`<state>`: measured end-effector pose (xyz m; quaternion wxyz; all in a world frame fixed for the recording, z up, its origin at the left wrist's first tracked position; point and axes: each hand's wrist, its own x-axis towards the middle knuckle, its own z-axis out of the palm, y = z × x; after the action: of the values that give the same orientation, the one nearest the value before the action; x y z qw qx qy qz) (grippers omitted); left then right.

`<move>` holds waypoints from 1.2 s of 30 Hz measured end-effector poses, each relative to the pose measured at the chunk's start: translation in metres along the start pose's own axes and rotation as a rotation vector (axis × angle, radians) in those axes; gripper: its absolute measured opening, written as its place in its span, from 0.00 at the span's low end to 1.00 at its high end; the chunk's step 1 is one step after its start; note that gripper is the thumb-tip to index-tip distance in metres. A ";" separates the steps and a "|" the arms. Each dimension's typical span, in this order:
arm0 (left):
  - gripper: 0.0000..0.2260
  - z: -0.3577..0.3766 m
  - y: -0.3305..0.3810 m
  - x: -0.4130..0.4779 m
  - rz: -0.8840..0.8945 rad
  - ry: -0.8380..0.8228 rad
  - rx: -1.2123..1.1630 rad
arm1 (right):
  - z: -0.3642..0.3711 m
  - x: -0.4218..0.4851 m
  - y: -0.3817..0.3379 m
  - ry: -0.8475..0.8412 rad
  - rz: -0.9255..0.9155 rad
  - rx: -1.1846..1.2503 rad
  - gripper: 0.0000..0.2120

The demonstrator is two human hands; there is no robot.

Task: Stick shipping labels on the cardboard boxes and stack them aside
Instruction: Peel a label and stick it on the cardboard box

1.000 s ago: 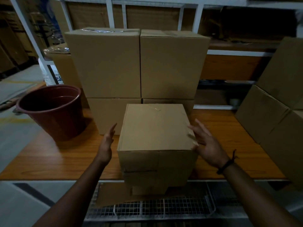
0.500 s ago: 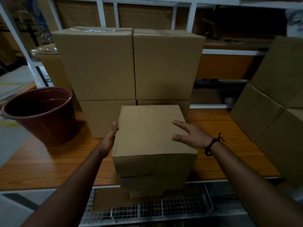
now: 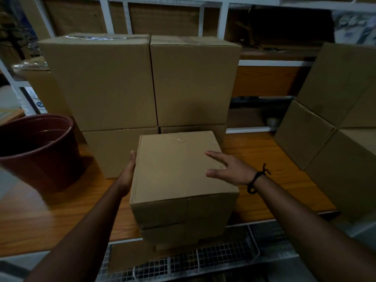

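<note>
Box [image 3: 179,169]: plain brown cardboard, taped top, w/ no label.

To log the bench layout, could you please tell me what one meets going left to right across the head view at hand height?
maroon bucket → left hand → small cardboard box → right hand → stacked boxes at the right

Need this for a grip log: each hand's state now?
Left hand: open, flat against the left side of the front box.
Right hand: open, fingers spread over its top, holding nothing.
</note>
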<state>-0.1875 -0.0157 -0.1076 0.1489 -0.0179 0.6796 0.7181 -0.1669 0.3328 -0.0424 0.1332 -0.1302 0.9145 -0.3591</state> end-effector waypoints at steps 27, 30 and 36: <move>0.33 0.053 0.142 -0.062 -0.045 0.230 0.608 | 0.078 -0.015 0.012 0.163 -0.093 0.584 0.54; 0.44 0.079 0.139 -0.061 -0.020 0.247 0.900 | 0.089 -0.012 0.019 0.178 -0.057 0.699 0.59; 0.43 0.100 0.129 -0.054 0.078 0.236 0.924 | 0.080 -0.005 0.051 0.088 0.075 0.807 0.50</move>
<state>-0.1489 0.0678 0.0371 0.0360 -0.0058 0.9400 0.3391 -0.1423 0.3206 -0.1333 0.1474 -0.0183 0.7092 -0.6892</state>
